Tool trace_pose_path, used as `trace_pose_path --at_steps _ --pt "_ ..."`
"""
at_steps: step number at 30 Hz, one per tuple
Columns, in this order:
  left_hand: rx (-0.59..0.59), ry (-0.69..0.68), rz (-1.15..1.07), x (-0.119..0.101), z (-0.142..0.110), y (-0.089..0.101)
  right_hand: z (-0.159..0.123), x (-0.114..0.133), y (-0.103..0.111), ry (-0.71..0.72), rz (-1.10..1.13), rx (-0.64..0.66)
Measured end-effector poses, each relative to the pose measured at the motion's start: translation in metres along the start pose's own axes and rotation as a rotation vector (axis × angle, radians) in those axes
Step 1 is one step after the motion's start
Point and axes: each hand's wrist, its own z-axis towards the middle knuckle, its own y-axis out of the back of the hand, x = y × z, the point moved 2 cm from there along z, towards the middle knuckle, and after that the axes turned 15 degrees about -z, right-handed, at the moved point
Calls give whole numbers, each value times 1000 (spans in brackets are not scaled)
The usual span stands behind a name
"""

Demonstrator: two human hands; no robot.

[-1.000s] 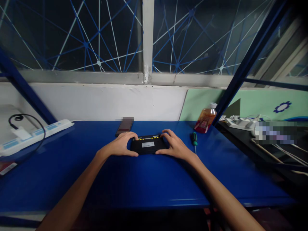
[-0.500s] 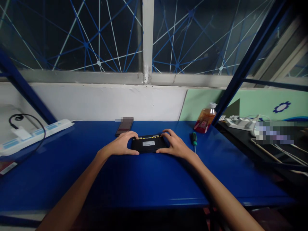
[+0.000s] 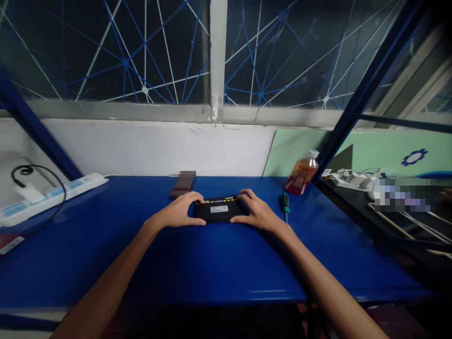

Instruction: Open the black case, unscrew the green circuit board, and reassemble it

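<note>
A flat black router [image 3: 219, 217] with a white label and a row of yellow ports along its far edge is on the blue table. My left hand [image 3: 179, 209] grips its left end, thumb along the near edge and fingers round the far corner. At the right end my right hand [image 3: 257, 211] holds it the same way, thumb in front and fingers behind. Just right of that hand lies a screwdriver [image 3: 286, 204] with a green and black handle. Behind my left hand there is a dark phone [image 3: 182, 184], its top end blurred out.
A bottle of amber drink [image 3: 302, 173] stands at the table's back right. On the left lie a white power strip [image 3: 70, 189] with a black cable and a red box [image 3: 10, 242]. Blue frame posts [image 3: 344, 136] rise at both sides. Chargers and white cables [image 3: 360, 181] cover a black surface at right.
</note>
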Motion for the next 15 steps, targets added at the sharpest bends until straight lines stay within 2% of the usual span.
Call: trace_pose_path --at_steps 6,15 --pt "7 10 23 -4 1 -3 1 -3 3 5 16 -16" --pt "9 -4 39 2 2 -6 1 -2 5 33 -8 -42"
